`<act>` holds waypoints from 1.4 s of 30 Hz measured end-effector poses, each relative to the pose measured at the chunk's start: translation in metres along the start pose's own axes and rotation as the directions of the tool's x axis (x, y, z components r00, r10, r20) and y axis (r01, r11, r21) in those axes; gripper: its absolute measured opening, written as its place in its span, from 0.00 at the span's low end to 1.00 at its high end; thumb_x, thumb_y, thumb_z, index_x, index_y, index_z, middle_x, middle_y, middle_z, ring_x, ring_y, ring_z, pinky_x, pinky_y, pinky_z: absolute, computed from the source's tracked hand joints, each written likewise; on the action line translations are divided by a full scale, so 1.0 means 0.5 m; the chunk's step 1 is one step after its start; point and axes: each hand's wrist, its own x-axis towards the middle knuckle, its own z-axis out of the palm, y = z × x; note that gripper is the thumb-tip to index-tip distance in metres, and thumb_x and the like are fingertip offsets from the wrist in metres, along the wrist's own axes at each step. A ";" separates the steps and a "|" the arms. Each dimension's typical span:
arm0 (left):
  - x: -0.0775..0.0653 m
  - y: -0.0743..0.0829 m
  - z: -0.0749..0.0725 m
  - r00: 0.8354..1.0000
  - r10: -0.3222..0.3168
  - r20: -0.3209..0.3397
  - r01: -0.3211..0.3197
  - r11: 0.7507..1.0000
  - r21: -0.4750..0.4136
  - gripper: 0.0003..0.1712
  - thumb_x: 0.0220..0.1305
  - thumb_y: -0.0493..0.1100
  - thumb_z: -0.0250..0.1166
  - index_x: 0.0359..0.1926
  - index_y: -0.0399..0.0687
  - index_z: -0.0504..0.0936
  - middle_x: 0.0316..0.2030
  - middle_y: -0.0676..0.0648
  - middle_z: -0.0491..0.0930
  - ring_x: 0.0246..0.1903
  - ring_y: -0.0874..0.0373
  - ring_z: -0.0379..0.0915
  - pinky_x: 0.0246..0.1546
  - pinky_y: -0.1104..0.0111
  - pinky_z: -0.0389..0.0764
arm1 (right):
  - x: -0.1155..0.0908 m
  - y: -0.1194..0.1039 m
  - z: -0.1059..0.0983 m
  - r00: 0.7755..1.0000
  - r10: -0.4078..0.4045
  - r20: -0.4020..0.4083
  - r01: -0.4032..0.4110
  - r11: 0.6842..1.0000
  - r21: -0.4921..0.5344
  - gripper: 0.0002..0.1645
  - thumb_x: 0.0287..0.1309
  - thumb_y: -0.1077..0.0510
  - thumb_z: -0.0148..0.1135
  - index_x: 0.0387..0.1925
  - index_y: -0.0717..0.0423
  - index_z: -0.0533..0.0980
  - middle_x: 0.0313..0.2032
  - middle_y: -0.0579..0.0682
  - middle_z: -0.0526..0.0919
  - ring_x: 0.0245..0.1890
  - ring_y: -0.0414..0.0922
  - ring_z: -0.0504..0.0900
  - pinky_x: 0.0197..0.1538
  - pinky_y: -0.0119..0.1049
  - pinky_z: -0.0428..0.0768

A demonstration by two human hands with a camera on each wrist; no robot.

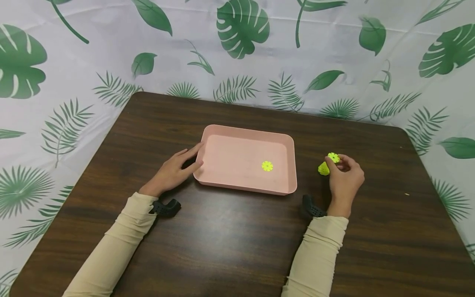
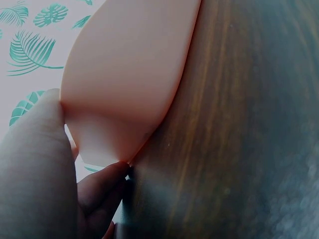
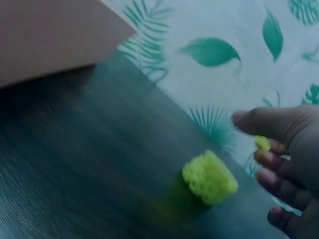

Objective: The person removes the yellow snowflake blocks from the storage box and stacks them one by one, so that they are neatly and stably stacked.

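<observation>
A shallow pink tray sits mid-table, with one yellow-green notched disc lying inside toward its right. My left hand rests at the tray's left end, thumb and fingers spread and touching its rim. To the right of the tray, my right hand pinches another notched disc between thumb and fingers. Just beside that hand, a short stack of yellow-green discs is on the table; in the right wrist view the stack appears below the thumb, and the pinched disc is partly hidden by the fingers.
The dark wood-grain table has rounded far corners. A white cloth with green leaves hangs behind and beside it. Black straps are on both wrists. A tiny pale scrap lies at the right.
</observation>
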 end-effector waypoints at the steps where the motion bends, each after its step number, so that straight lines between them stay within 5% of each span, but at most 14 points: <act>1: 0.000 0.001 -0.001 1.000 -0.002 0.000 0.002 1.000 0.000 0.38 0.77 0.66 0.52 0.82 0.75 0.50 0.79 0.50 0.58 0.78 0.37 0.47 0.75 0.37 0.54 | 0.002 0.006 -0.004 1.000 0.029 0.000 -0.029 1.000 -0.009 0.29 0.61 0.48 0.76 0.57 0.63 0.83 0.42 0.45 0.78 0.37 0.33 0.72 0.42 0.25 0.73; 10: 0.002 0.005 -0.003 1.000 -0.011 0.002 0.011 1.000 0.000 0.38 0.77 0.66 0.52 0.82 0.76 0.50 0.79 0.50 0.58 0.79 0.38 0.46 0.75 0.37 0.53 | 0.011 0.021 -0.014 0.988 0.139 0.062 -0.132 0.986 -0.104 0.31 0.65 0.45 0.71 0.61 0.62 0.82 0.46 0.50 0.80 0.37 0.33 0.72 0.41 0.27 0.72; 42: -0.001 0.001 -0.002 1.000 -0.024 0.011 0.024 1.000 -0.005 0.39 0.77 0.66 0.52 0.82 0.77 0.49 0.79 0.50 0.57 0.79 0.37 0.46 0.73 0.34 0.53 | 0.007 0.027 -0.022 0.982 0.134 0.132 -0.113 0.982 -0.153 0.31 0.63 0.45 0.73 0.59 0.61 0.83 0.47 0.53 0.82 0.36 0.32 0.73 0.39 0.25 0.73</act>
